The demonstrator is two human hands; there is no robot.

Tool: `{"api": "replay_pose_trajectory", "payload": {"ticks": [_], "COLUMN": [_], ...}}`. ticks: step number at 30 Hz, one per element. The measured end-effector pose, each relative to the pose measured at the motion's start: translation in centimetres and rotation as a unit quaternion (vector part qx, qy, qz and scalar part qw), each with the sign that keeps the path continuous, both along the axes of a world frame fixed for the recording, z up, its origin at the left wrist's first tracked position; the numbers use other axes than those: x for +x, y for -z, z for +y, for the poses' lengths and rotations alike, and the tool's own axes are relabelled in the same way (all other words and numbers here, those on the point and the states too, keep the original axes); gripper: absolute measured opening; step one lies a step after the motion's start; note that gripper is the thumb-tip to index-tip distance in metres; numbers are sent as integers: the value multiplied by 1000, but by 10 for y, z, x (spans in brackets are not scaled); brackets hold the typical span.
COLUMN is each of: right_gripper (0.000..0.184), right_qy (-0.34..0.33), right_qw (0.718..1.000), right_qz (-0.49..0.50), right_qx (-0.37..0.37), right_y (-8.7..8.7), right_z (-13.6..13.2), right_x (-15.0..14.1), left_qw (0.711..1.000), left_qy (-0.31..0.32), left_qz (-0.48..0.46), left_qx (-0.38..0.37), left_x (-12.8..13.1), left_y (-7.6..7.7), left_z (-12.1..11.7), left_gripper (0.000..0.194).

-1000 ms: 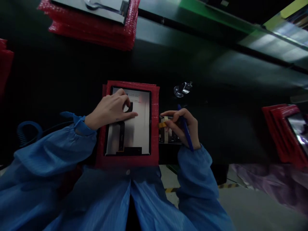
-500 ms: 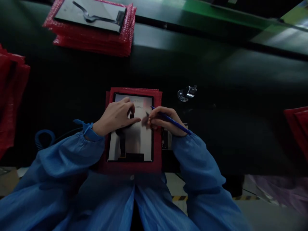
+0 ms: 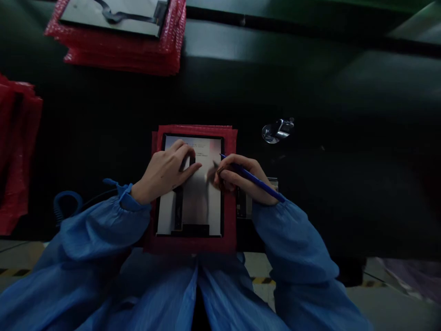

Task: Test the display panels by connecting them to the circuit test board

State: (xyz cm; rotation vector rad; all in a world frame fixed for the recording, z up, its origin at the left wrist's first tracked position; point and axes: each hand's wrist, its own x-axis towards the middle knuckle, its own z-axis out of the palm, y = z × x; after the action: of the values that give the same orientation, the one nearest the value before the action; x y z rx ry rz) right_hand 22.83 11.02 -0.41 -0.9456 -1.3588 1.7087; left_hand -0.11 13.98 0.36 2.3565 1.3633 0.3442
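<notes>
A display (image 3: pixel 198 197) is laid on red wrap (image 3: pixel 230 216); over its left, the left hand (image 3: pixel 165 172) is held, thumb and fingers apart; at its right, a blue pen (image 3: pixel 260 183) is gripped by the right hand (image 3: pixel 246 185).

Work surface: dark bench (image 3: pixel 344 197), near-black across its nearer part, grading to dull green toward the far side. A dark groove (image 3: pixel 292 35) crosses the far part, sloping slightly down to the right. Light dim and uneven; soft pale sheen on the bench just nearside of the groove, paler patch at upper right. Floor (image 3: pixel 399 303) grey, visible beyond the bench's near edge, marked with yellow-and-black striped tape (image 3: pixel 15 272).
</notes>
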Motion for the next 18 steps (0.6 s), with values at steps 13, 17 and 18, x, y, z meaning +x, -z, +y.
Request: {"api": "replay_pose_trajectory", "payload": {"ticks": [13, 17, 18], "right_gripper": [17, 21, 21], "right_qy": [-3, 11, 13], "right_qw": [999, 999, 999], "right_qz": [22, -2, -10], "right_qx": [-32, -40, -38], "right_y": [-4, -9, -10], "right_z": [-6, -9, -10], "right_x": [-5, -8, -9], "left_qw": [752, 659, 651], "left_qy": [81, 70, 70], "left_qz": [-334, -372, -370], "left_qx": [-563, -650, -659], "left_x": [-7, -7, -7], "left_y": [-15, -12, -12], "left_z": [1, 5, 6], "left_gripper": [53, 60, 59]}}
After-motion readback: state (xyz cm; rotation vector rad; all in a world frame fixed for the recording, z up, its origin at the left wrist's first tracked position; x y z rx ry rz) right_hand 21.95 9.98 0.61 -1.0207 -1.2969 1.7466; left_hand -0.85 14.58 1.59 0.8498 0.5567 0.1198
